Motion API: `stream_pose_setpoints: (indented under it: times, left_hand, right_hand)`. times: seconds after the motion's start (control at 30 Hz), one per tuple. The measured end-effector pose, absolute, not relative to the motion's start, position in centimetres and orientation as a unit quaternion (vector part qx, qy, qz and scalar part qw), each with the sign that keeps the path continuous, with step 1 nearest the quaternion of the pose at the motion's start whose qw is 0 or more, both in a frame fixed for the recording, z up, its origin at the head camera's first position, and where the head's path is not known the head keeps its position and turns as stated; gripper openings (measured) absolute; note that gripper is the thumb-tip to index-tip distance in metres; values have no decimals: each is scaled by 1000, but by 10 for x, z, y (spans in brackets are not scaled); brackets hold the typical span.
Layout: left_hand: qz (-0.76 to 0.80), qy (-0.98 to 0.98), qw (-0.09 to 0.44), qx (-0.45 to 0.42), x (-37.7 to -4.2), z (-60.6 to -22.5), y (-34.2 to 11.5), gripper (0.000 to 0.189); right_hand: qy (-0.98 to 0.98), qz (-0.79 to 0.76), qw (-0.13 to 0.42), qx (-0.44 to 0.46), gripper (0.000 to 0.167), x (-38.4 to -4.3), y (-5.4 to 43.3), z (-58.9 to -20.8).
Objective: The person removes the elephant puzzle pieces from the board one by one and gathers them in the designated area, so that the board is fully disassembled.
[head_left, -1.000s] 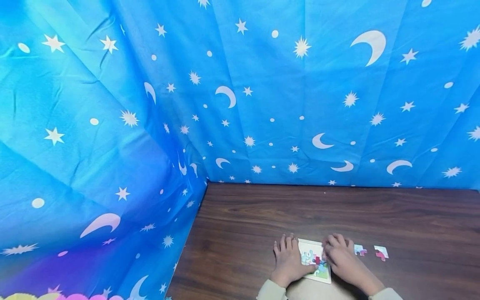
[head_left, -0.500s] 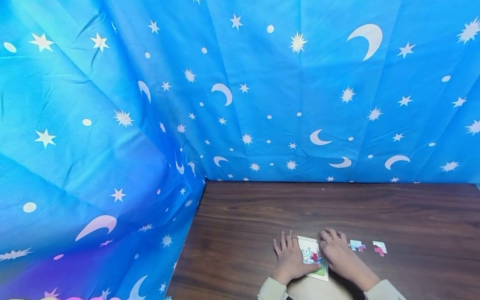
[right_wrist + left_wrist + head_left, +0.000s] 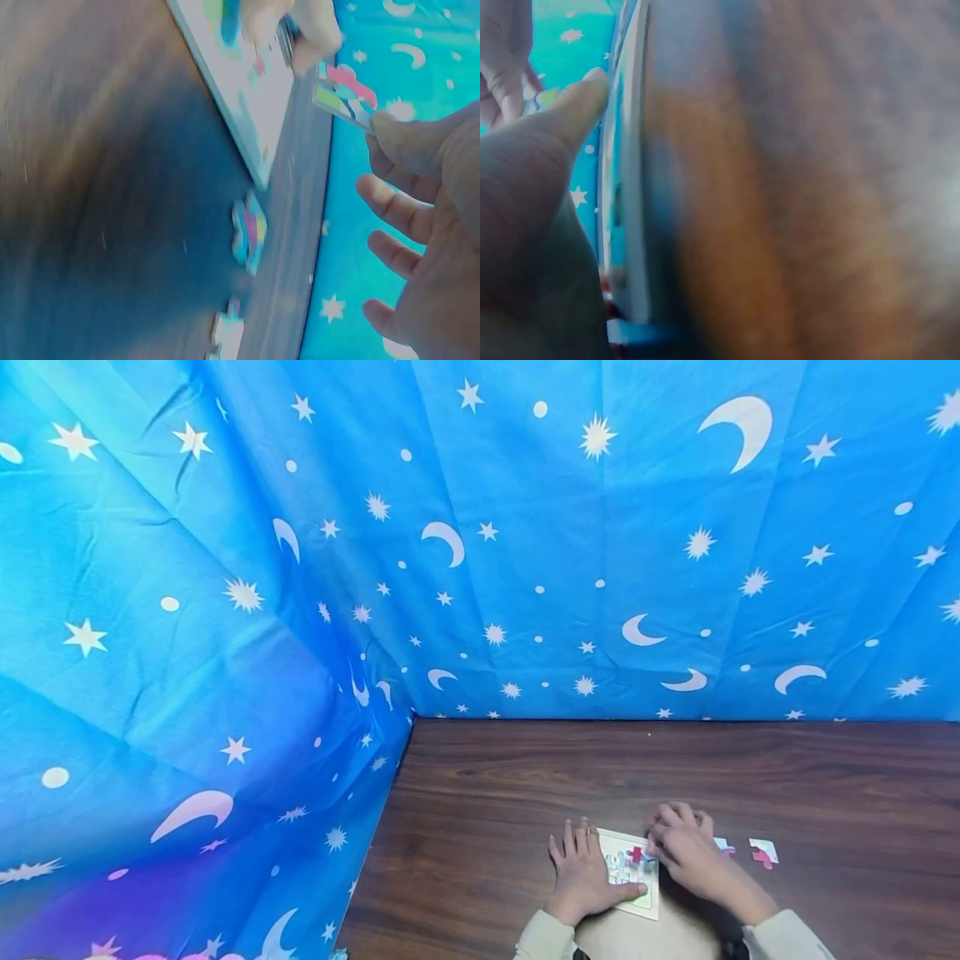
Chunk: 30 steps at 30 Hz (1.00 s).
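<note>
My left hand [image 3: 583,877] lies spread along the left side of a small jigsaw tray [image 3: 615,837], its thumb stretched across the near part of the picture. Several fitted pieces in pale blue, red and green show inside the tray's light frame. Over the right rim of the tray, my right hand [image 3: 690,852] pinches a jigsaw piece [image 3: 346,94] between thumb and index finger. This piece has pink, green and white on it and is tilted in the right wrist view. The other right fingers are loosely bent.
Right of the tray lie two loose jigsaw pieces: a pink-and-white one [image 3: 764,853] and a bluish one [image 3: 724,846] partly behind my right hand. The dark wooden table [image 3: 480,793] meets a blue star-patterned cloth [image 3: 525,543] at its back and left.
My right hand has shifted slightly right and away from me, covering more of the nearer loose piece. The left hand keeps its place on the tray. The head view has shifted a little.
</note>
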<state>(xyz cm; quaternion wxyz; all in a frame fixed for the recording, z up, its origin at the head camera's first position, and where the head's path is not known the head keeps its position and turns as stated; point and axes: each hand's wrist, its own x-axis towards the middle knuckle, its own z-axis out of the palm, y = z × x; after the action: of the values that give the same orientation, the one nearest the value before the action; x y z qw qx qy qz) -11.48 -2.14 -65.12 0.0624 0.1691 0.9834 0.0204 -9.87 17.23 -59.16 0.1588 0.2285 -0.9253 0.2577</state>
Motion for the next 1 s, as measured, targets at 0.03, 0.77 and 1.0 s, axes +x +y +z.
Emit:
stream_pose_setpoints:
  times: [0.03,0.77,1.0]
  left_hand:
    - [18,982,67,174,-117,-649,-22,117]
    - [98,936,124,314,-148,-636,-71,102]
    - [136,938,102,302,-143,-643,-78,103]
  right_hand:
    - [-925,265,156,223,32,-98,177,-590]
    - [-949,266,83,150,35,-75,288,-585]
    - [-967,211,32,138,16,-68,307,-591]
